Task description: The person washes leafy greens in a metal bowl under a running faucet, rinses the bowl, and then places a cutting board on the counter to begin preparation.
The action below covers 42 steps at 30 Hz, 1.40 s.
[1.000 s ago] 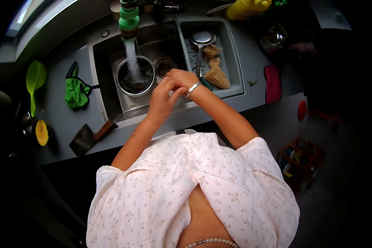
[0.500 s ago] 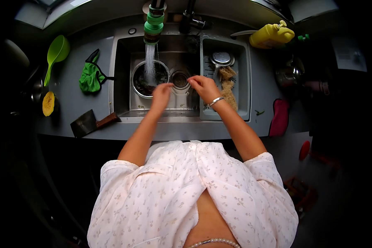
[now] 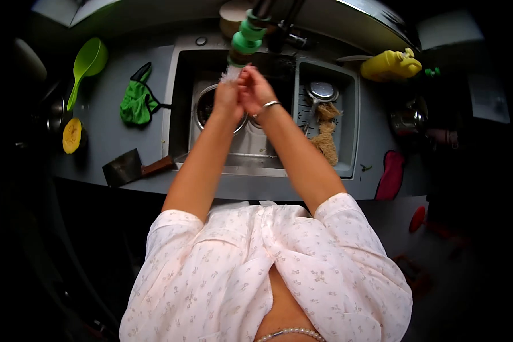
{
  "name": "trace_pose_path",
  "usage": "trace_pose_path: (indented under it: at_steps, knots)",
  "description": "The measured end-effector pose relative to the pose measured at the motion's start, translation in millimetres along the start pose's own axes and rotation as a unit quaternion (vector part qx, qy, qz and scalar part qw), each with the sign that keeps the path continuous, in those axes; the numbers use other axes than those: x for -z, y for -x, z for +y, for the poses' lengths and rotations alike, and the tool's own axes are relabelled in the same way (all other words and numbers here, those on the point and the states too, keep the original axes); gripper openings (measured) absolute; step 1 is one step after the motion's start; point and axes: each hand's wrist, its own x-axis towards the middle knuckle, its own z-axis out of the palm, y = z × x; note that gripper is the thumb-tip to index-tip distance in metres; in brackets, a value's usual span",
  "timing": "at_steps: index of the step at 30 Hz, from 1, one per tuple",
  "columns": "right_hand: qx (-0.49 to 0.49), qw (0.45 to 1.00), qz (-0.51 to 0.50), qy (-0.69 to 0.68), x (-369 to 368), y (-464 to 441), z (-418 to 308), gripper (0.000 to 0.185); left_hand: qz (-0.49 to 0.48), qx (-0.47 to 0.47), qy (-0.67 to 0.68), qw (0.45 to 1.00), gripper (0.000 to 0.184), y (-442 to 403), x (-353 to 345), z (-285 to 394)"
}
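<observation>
We see the faucet nozzle (image 3: 247,41) at 12 o'clock from the hands, green-ringed and slanted in view, with white water (image 3: 231,74) splashing at the fingers. The left hand (image 3: 227,100) and right hand (image 3: 255,90) meet or nearly meet just below it, both arms stretched forward. The right hand is cupped, its fingers loosely curved toward the left; the left fingers are blurred and partly hidden, so we cannot tell how far they bend or whether they hold anything. Below the hands, at 8 o'clock, we make out a round metal bowl (image 3: 198,114). At 6 o'clock steel floor of the sink (image 3: 251,170) shows between the forearms, which cross its front edge. At 4 o'clock the grey tray (image 3: 353,131) stands apart from the right wrist. Farther out, we find a green cloth (image 3: 135,102) at 9 and a cleaver (image 3: 124,169) at 8.
</observation>
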Motion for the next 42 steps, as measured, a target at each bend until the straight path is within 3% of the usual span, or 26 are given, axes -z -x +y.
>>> trace_pose_path:
  at_steps: [2,3,4,6,7,8,11,14,16,17,18,19,20,22,23,24,26,28,30,32,33,35,37,38,40,42]
  knots:
    - [-0.155,0.981,-0.118,-0.025,37.4,11.8,-28.5,0.020,0.035,0.094,-0.153,0.983,0.035,22.6,-49.6,19.4]
    - [-0.054,0.992,0.095,0.055,11.2,16.0,-17.8,0.022,0.035,0.103,-0.201,0.973,0.036,27.8,-56.3,12.3]
    - [0.051,0.943,0.301,0.135,-16.6,20.6,-8.5,0.024,0.033,0.075,-0.237,0.968,0.037,30.9,-58.7,0.3]
    - [0.163,0.888,0.176,0.391,64.8,32.1,-22.4,0.027,0.046,0.000,-0.299,0.953,0.040,40.8,-59.9,-27.6]
    - [0.140,0.678,0.183,0.698,53.5,37.2,-23.0,0.023,0.057,-0.044,-0.327,0.942,0.041,46.9,-58.8,-40.6]
    - [0.126,0.364,0.202,0.900,41.9,42.5,-23.6,0.019,0.067,-0.086,-0.350,0.930,0.043,51.2,-56.7,-51.8]
    - [0.071,0.353,0.231,0.904,19.4,44.9,-14.6,0.016,0.088,-0.136,-0.382,0.910,0.047,59.6,-54.0,-58.2]
    - [0.016,0.343,0.259,0.903,8.6,51.6,1.0,0.014,0.091,0.022,-0.345,0.934,0.055,60.5,-48.8,-25.2]
    - [0.168,0.326,0.134,0.920,5.0,59.8,12.4,0.014,0.045,0.038,-0.236,0.970,0.040,26.8,0.3,-46.4]
    - [0.200,0.364,0.080,0.906,-17.1,61.1,15.5,0.018,0.070,0.133,-0.256,0.955,0.036,27.6,7.4,-26.0]
    - [0.176,0.342,0.077,0.920,-24.8,67.3,15.6,0.025,0.055,0.080,-0.210,0.973,0.036,25.1,23.9,-28.0]
    - [0.192,0.383,0.108,0.897,-26.7,71.8,12.6,0.028,0.064,-0.014,-0.357,0.932,0.033,6.7,60.0,-42.3]
    - [0.209,0.422,0.140,0.871,-26.9,75.6,7.0,0.030,0.126,-0.073,-0.399,0.905,0.027,10.7,64.7,-30.0]
    - [0.240,0.441,0.216,0.837,-19.5,81.7,-16.5,0.035,0.155,-0.138,-0.545,0.812,0.027,8.7,97.4,-18.5]
    - [0.267,0.446,0.243,0.819,-14.5,82.3,-32.4,0.036,0.181,-0.106,-0.564,0.799,0.035,13.4,100.0,-6.7]
    - [0.294,0.454,0.265,0.799,-10.6,80.2,-48.8,0.037,0.197,-0.158,-0.591,0.766,0.041,11.3,118.1,-11.6]
    - [0.315,0.467,0.326,0.759,-18.3,70.8,-77.2,0.044,0.232,-0.156,-0.620,0.733,0.045,10.4,136.2,-7.8]
    - [0.338,0.461,0.369,0.732,-20.6,55.2,-102.5,0.054,0.240,-0.113,-0.625,0.734,0.048,14.0,144.1,-6.0]
    - [0.371,0.582,0.314,0.652,15.0,32.3,-135.5,0.062,0.231,-0.066,-0.613,0.753,0.058,1.9,171.7,-17.5]
    - [0.292,0.700,0.324,0.566,8.0,23.0,-142.3,0.068,0.211,0.016,-0.566,0.797,0.063,-1.1,179.2,-21.2]
    - [0.292,0.709,0.332,0.549,6.6,18.2,-140.8,0.070,0.220,0.002,-0.579,0.785,0.063,3.2,174.7,-21.2]
    - [0.285,0.718,0.344,0.534,9.1,15.9,-135.1,0.072,0.222,0.019,-0.564,0.795,0.063,7.6,168.6,-17.8]
    - [0.338,0.665,0.249,0.618,7.9,15.7,-128.3,0.076,0.229,0.021,-0.555,0.799,0.062,8.9,165.5,-22.1]
    - [0.334,0.667,0.246,0.618,6.5,15.6,-124.8,0.076,0.235,0.022,-0.554,0.798,0.062,9.4,164.4,-24.3]
    - [0.302,0.597,0.245,0.701,-15.8,18.3,-111.4,0.078,0.235,0.016,-0.537,0.810,0.061,9.4,163.4,-30.9]
    - [0.289,0.614,0.232,0.697,-16.1,23.3,-109.3,0.078,0.242,0.034,-0.523,0.817,0.061,12.1,155.8,-30.7]
